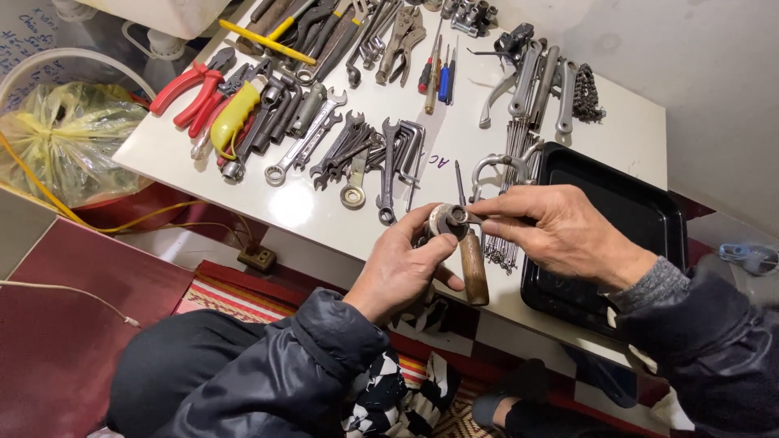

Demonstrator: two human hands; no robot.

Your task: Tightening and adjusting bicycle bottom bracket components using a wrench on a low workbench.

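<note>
The small round silver metal part (446, 217) is held just above the near edge of the white work surface (300, 207), between the two hands. The left hand (402, 264) is closed around it from below, with the thumb and fingers wrapped on its rim. In the same hand, or just behind it, is a tool with a brown wooden handle (474, 272) that points down toward the person; I cannot tell for sure whether the palm presses it or it only leans there. The right hand (560, 231) pinches a small dark piece at the centre of the round part with thumb and forefinger.

Judging from this, the work on the part is in the middle: the small piece is at the part, but it is not clear if it is going in or coming out, and nothing finished lies apart.

Just behind the hands lie a bundle of thin steel spokes (510, 195) and a curved chrome bracket (491, 166). To the right is a black rectangular tray (649, 215). Further back are a row of steel spanners (365, 154), red-handled pliers (191, 85) and a yellow-handled tool (235, 113).
</note>
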